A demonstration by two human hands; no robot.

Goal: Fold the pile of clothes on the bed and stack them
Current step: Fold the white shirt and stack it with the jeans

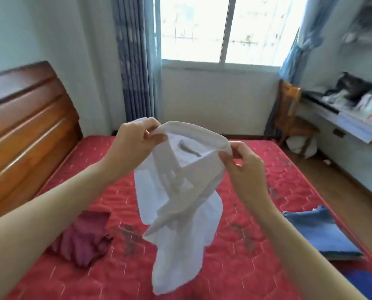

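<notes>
White shirt point(176, 191) hangs pinched at its collar by left hand point(133, 141) and right hand point(243, 167).

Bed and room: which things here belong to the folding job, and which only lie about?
Job: white shirt held up by left hand and right hand; crumpled maroon garment; folded blue stack; red mattress.

Lying about: wooden chair, cluttered desk, curtains.

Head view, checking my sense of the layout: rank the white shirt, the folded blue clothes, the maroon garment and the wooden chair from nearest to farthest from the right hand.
1. white shirt, its collar pinched by the right hand
2. folded blue clothes, at the bed's right edge
3. maroon garment, crumpled on the left
4. wooden chair, beyond the bed by the window
</notes>
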